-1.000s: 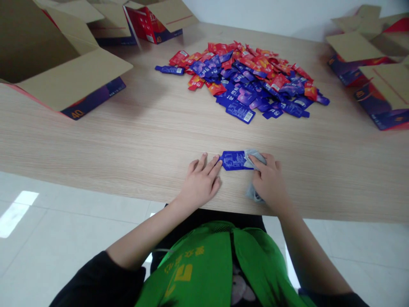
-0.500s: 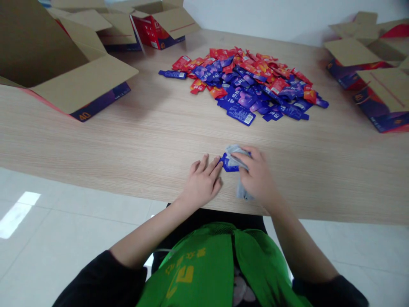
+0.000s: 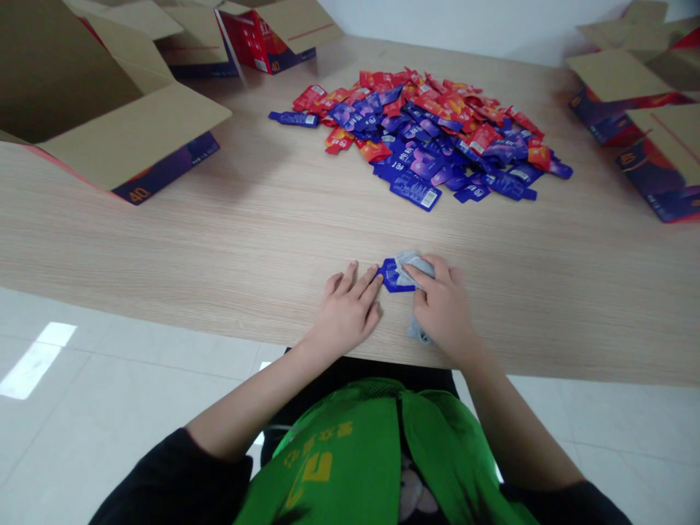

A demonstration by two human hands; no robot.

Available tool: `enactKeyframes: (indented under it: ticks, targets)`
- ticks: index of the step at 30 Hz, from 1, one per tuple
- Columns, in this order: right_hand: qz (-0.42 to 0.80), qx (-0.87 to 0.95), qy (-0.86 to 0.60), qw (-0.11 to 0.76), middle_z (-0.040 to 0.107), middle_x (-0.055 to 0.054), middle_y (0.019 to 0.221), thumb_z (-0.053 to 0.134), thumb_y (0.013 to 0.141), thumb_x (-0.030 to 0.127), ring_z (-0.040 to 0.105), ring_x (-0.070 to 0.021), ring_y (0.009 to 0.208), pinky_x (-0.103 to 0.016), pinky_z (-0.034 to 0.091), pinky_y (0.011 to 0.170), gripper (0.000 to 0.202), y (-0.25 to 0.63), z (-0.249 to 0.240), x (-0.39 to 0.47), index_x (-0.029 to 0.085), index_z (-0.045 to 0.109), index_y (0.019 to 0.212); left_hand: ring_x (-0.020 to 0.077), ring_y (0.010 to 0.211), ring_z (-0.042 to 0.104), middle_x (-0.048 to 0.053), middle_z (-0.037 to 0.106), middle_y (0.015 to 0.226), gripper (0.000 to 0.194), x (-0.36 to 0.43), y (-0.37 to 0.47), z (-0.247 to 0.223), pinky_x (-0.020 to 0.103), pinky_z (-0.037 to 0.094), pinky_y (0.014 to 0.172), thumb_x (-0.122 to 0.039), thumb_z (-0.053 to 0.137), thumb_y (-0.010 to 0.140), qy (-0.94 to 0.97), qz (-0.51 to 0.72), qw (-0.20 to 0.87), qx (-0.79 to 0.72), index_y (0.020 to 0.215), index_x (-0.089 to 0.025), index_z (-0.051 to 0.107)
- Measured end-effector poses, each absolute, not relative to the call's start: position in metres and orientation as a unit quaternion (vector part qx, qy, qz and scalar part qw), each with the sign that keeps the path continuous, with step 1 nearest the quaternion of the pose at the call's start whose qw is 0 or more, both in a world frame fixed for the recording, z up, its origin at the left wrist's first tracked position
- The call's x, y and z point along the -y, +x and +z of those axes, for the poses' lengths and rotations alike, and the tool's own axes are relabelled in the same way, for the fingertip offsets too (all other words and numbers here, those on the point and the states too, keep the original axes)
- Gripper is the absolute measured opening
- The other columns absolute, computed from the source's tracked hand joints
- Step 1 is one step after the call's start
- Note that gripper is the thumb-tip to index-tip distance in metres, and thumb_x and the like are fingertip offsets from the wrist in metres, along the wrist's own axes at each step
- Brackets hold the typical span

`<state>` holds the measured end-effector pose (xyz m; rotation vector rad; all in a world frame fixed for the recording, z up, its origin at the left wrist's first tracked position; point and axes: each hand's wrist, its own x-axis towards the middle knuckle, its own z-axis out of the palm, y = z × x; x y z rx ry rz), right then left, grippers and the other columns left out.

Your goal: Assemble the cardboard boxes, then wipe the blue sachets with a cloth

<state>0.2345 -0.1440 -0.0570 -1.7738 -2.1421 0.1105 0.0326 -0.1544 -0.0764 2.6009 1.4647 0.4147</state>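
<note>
A blue sachet lies flat on the wooden table near its front edge, its narrow end pointing left. My left hand rests with fingers spread, the fingertips pressing that narrow end down. Bunched under my right hand is a grey cloth, which lies over the right part of the sachet and hides it. My right fingers are closed on the cloth, and a loose end of it hangs out below the palm.
A heap of red and blue sachets lies farther back. Open cardboard boxes stand at the left, at the back left and at the right. The table's front edge runs just before my body.
My right hand has slid the cloth slightly to the right along the sachet, baring more of its printed left part. My left hand stays on the narrow end. The view has shifted a little.
</note>
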Motion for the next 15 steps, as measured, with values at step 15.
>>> enactKeyframes:
  ticks: [15]
  targets:
    - [0.076,0.704,-0.664,0.241,0.058,-0.018,0.128,0.047,0.088,0.014,0.054,-0.0338,0.117,-0.054,0.05,0.101,0.046,0.283,-0.052,0.149,0.014,0.07,0.128,0.0427,0.148,0.035,0.006,0.046,0.159,0.054,0.151,0.027,-0.078,0.056,0.035,0.112,-0.044,0.049,0.101,0.872,0.135,0.074,-0.465,0.148,-0.018,0.055]
